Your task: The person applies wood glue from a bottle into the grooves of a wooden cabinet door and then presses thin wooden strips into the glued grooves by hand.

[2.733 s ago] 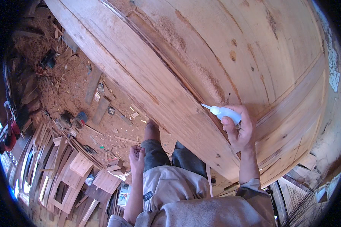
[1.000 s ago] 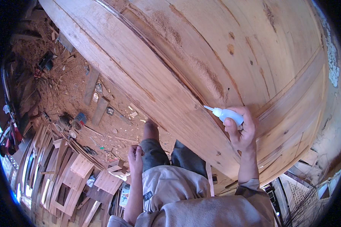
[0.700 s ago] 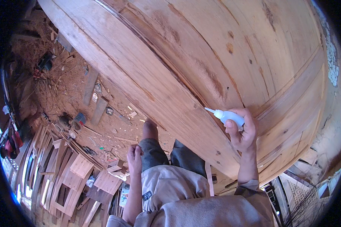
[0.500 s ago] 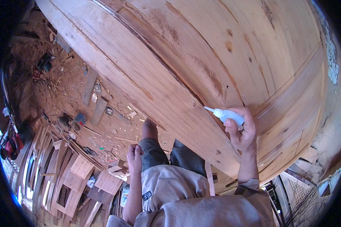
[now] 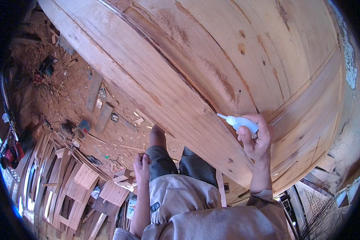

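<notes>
My right hand (image 5: pixel 258 138) is wrapped round a small pale-blue squeeze bottle (image 5: pixel 244 125) with a long thin nozzle. The bottle lies tilted, its nozzle pointing left at the dark seam along a raised board of a large wooden door panel (image 5: pixel 180 94). Whether the tip touches the wood I cannot tell. Sawdust (image 5: pixel 218 76) lies on the panel beyond the seam. Away from the panel, my left hand (image 5: pixel 142 163) hangs beside my left leg with its fingers curled. What it holds, if anything, is hidden.
Brown ground at the left carries wood scraps, short boards (image 5: pixel 104 117) and a small tin (image 5: pixel 83 129). Many planks and cut wooden pieces (image 5: pixel 86 177) are stacked at the lower left. Black wires (image 5: pixel 322 218) and boards lie beyond the panel at the lower right.
The bottle and its nozzle tip have shifted very slightly to the right. My left hand has stayed in place.
</notes>
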Demonstrator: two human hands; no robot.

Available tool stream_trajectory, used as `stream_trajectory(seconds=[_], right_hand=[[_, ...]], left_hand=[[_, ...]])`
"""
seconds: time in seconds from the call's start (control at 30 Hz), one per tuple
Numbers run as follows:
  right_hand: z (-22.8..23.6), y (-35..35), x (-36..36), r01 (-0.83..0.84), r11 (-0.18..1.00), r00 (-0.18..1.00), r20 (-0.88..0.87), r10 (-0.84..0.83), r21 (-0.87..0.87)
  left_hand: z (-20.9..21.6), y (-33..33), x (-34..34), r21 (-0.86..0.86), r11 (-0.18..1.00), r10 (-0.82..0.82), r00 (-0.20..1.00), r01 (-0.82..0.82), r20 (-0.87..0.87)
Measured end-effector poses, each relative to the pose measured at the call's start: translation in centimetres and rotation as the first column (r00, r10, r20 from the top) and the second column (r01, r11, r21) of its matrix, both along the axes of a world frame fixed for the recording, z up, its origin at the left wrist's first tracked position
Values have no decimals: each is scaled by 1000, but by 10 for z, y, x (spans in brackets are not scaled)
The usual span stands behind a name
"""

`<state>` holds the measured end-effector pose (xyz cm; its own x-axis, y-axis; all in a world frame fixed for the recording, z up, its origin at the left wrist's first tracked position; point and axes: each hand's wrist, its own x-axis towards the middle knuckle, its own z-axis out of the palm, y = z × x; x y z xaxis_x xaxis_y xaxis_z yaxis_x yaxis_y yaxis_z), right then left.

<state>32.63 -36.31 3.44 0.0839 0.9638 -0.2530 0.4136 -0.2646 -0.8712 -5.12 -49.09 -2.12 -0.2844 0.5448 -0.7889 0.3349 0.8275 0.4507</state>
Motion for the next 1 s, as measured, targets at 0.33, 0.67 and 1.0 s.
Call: stream_trajectory(seconds=[0.33, 0.67, 1.0], right_hand=[[0, -4, 2, 29, 999, 999, -27, -29, -15], [9, -14, 13, 326, 922, 783, -487, -388, -211], [23, -46, 21, 598, 792, 561, -639, -527, -127]], left_hand=[[0, 0, 1, -13, 1000, 12, 1000, -12, 3], [1, -3, 2, 9, 1000, -15, 1000, 15, 16], [8, -12, -9, 12, 995, -104, 994, 104, 26]])
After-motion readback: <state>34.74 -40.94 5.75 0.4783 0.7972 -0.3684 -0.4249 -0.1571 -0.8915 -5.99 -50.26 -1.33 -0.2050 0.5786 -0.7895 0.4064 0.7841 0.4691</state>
